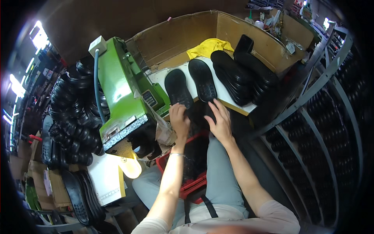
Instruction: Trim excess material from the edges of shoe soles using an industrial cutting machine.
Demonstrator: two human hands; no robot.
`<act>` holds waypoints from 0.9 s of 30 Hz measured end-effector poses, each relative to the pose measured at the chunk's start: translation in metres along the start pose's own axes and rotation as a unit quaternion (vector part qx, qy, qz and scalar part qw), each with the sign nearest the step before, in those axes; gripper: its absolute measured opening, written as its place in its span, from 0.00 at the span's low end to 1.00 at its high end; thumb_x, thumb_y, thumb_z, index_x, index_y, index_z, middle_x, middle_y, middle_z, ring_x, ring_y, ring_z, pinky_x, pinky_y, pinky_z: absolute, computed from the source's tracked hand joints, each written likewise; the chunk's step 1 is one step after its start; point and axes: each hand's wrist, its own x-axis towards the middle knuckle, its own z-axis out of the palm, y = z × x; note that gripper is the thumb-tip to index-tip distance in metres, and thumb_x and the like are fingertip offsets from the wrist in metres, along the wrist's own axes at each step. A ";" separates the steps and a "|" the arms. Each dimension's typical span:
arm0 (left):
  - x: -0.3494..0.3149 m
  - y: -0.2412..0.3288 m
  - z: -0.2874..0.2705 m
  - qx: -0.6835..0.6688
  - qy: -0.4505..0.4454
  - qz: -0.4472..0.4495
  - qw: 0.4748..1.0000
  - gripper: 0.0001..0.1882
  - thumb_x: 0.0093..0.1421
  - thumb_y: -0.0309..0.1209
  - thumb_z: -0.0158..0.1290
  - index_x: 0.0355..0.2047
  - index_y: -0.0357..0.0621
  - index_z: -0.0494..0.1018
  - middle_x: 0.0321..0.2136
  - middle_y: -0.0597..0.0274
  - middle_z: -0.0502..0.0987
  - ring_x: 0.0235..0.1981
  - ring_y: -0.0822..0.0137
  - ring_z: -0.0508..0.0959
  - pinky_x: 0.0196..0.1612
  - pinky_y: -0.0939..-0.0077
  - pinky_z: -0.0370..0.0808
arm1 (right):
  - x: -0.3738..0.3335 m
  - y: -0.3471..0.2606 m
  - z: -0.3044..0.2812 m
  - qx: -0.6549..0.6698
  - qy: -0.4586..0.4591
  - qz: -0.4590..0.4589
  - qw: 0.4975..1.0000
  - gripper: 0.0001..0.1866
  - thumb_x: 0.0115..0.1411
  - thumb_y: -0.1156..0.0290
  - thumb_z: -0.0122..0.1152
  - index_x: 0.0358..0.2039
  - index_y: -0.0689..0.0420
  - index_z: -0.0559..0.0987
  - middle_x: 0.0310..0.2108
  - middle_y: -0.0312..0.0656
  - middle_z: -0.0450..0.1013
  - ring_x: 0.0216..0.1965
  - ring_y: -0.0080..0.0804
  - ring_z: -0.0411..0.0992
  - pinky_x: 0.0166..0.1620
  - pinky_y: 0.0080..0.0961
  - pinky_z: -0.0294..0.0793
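Note:
Two black shoe soles lie side by side on the white board (223,88) in front of me. My left hand (179,120) is at the near end of the left sole (177,86), its fingers bent together against that end; its thumb is mostly hidden. My right hand (220,121) has its fingers stretched out and the thumb apart. Its fingertips reach the near end of the right sole (202,79), and nothing shows inside the hand. Tread marks are visible on that sole's near half.
A green machine (120,84) stands to the left. Stacked black soles (233,80) fill the board's right side, beside a yellow cloth (208,48). A red crate (198,182) sits between my legs. A metal rack (309,128) full of soles borders the right; more soles (74,105) pile up left.

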 end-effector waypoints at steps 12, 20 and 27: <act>-0.152 -0.084 -0.117 0.462 -0.035 0.042 0.885 0.27 0.60 0.37 0.52 0.58 0.41 0.64 0.56 0.45 0.67 0.58 0.54 0.67 0.62 0.61 0.64 | 0.041 0.098 0.053 -0.093 -0.079 -0.096 0.988 0.25 0.53 0.68 0.64 0.53 0.56 0.75 0.55 0.46 0.70 0.60 0.47 0.62 0.65 0.49 0.52; 0.214 0.041 -0.271 0.353 0.100 0.156 0.917 0.13 0.50 0.24 0.55 0.39 0.42 0.75 0.43 0.52 0.77 0.46 0.50 0.75 0.53 0.61 0.69 | 0.034 0.049 0.049 -0.041 0.003 -0.082 0.996 0.24 0.52 0.72 0.65 0.51 0.57 0.75 0.61 0.51 0.63 0.63 0.52 0.57 0.64 0.48 0.54; 0.267 0.005 -0.247 0.482 -0.284 -0.001 0.829 0.17 0.39 0.30 0.58 0.33 0.44 0.78 0.38 0.56 0.78 0.40 0.52 0.80 0.42 0.61 0.78 | -0.006 0.040 0.035 0.009 0.009 -0.024 1.000 0.17 0.52 0.77 0.64 0.44 0.59 0.78 0.54 0.51 0.68 0.58 0.52 0.63 0.60 0.43 0.61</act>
